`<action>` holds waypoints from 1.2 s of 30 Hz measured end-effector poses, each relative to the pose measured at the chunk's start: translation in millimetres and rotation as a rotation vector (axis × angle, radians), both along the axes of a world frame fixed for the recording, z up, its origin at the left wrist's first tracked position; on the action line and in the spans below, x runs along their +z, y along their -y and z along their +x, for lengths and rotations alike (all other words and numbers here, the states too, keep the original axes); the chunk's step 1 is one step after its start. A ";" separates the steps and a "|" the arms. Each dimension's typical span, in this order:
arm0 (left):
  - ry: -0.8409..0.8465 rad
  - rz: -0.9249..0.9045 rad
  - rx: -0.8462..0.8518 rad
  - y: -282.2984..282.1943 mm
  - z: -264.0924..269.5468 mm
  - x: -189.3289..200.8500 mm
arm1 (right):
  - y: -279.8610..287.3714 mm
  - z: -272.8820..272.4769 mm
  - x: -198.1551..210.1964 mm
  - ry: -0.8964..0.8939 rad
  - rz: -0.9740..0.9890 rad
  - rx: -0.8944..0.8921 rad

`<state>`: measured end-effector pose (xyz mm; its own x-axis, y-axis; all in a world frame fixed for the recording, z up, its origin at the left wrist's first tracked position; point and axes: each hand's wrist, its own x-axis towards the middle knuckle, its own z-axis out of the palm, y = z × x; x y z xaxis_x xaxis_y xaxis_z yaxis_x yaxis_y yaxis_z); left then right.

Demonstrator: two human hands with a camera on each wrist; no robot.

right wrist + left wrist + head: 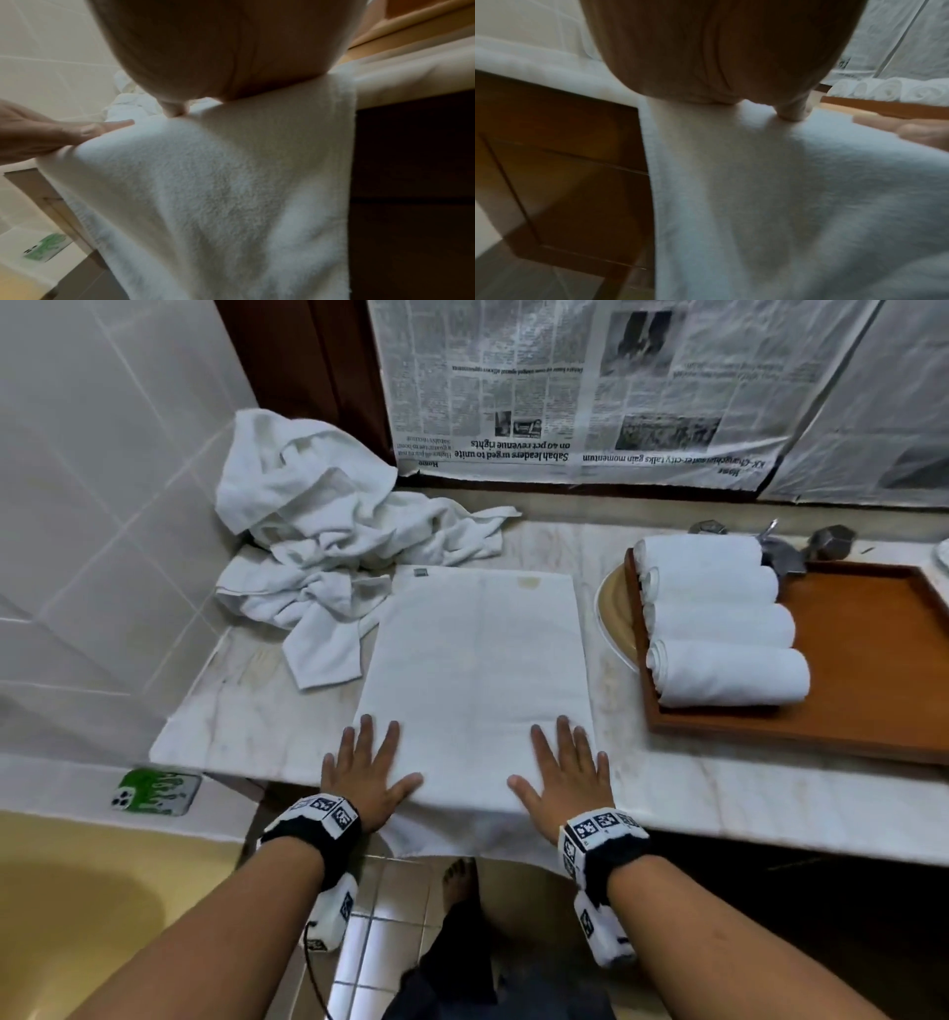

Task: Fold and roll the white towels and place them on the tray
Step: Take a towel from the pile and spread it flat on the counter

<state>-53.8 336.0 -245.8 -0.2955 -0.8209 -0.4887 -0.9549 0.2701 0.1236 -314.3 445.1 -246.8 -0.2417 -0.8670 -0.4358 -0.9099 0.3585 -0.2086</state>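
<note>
A white towel (475,670) lies flat along the marble counter, folded into a long strip, with its near end hanging over the front edge (770,203) (218,192). My left hand (367,775) presses flat on its near left corner with fingers spread. My right hand (562,775) presses flat on its near right part the same way. In the wrist views each palm (718,50) (226,46) rests on the towel at the counter edge. Several rolled white towels (719,621) lie side by side in the wooden tray (868,690) at the right.
A heap of loose white towels (328,541) sits at the back left of the counter (246,711). A phone in a green case (156,797) lies on the ledge at the lower left. A tap (775,546) stands behind the tray. Newspaper (590,387) covers the back wall.
</note>
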 end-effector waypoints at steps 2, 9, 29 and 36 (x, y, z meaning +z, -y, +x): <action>0.003 0.000 0.040 1.8 5.2 1.8 | -2.6 -7.9 2.0 0.005 0.005 -0.077; 0.079 0.046 0.064 3.4 -8.3 13.9 | 5.7 -9.9 13.7 -0.033 0.088 -0.249; -0.015 0.007 -0.300 76.3 -69.9 16.6 | 105.7 8.4 23.7 0.071 -0.002 0.023; 0.047 0.084 -0.212 140.4 -45.4 9.0 | 149.4 -43.9 5.5 0.034 0.082 -0.074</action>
